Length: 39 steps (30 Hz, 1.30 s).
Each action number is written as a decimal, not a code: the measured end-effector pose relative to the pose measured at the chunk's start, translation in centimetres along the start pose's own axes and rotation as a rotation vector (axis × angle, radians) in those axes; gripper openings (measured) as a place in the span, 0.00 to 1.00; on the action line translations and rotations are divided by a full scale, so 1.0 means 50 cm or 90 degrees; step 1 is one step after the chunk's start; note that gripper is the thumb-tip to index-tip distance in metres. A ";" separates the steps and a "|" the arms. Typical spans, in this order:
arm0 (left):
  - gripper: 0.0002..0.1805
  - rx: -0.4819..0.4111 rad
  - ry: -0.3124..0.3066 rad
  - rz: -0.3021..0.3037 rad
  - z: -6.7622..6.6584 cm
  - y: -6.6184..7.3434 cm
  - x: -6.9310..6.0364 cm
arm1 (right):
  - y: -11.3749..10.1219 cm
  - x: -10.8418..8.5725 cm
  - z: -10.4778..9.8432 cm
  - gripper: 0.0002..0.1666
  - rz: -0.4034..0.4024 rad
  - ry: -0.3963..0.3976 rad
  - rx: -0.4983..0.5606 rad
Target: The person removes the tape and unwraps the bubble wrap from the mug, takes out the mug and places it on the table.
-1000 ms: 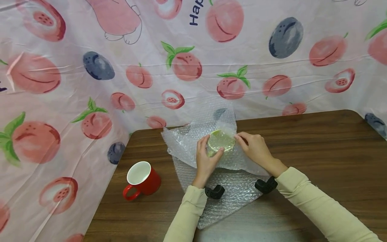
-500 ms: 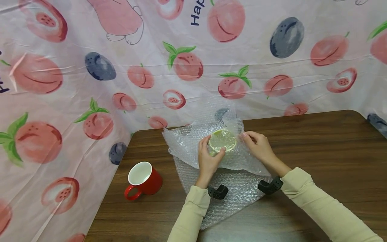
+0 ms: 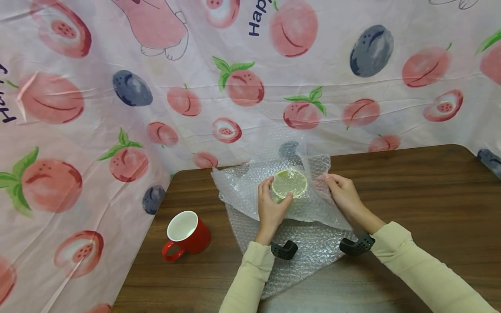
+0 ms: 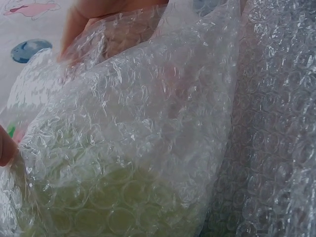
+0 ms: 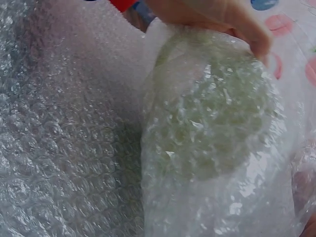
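A round, light green vessel [image 3: 289,183] stands wrapped in bubble wrap [image 3: 297,254] near the table's back edge; its rim shows through the plastic. My left hand [image 3: 271,213] grips its left side through the wrap, fingers behind and thumb in front. To the right of the vessel, my right hand [image 3: 347,198] pinches a loose edge of the wrap and holds it away from the rim. The right wrist view shows the vessel [image 5: 212,113] blurred behind bubbles, with left-hand fingers at its top. Its lower part is obscured by the layers.
A red mug [image 3: 189,237] with a white inside stands upright at the left, handle toward the front left. More bubble wrap lies flat toward the front of the brown wooden table [image 3: 422,200]. A fruit-patterned cloth [image 3: 328,74] hangs behind and at the left.
My right hand has moved right and slightly down from the vessel's rim, drawing the wrap's edge outward and spreading it. My left hand keeps its hold on the vessel.
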<state>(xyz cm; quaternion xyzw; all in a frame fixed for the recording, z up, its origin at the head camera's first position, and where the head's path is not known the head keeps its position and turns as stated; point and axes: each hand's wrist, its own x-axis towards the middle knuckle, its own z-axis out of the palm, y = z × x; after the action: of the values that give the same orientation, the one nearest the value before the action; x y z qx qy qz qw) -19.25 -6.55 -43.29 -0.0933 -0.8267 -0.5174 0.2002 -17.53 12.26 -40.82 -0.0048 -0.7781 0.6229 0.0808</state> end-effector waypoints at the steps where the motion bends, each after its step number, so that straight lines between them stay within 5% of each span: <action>1: 0.34 0.001 0.001 -0.001 0.001 -0.001 0.000 | 0.001 -0.001 -0.003 0.27 0.005 0.000 0.009; 11: 0.34 0.003 0.005 -0.006 0.003 -0.003 -0.001 | 0.016 -0.006 -0.039 0.21 0.026 -0.025 0.200; 20: 0.33 0.003 0.003 -0.006 0.000 -0.002 -0.004 | 0.029 -0.011 -0.066 0.18 0.074 -0.018 0.272; 32: 0.33 0.000 0.011 0.001 0.003 0.002 -0.003 | 0.060 -0.013 -0.108 0.17 0.100 -0.060 0.560; 39: 0.34 0.003 0.006 -0.013 0.000 0.001 -0.004 | 0.069 -0.017 -0.126 0.14 0.156 -0.040 0.616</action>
<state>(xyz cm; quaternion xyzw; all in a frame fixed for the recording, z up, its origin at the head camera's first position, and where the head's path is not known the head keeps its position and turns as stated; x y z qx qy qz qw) -19.04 -6.52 -43.35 -0.0817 -0.8279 -0.5179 0.1992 -16.16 19.06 -42.93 -0.0393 -0.3958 0.9172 -0.0233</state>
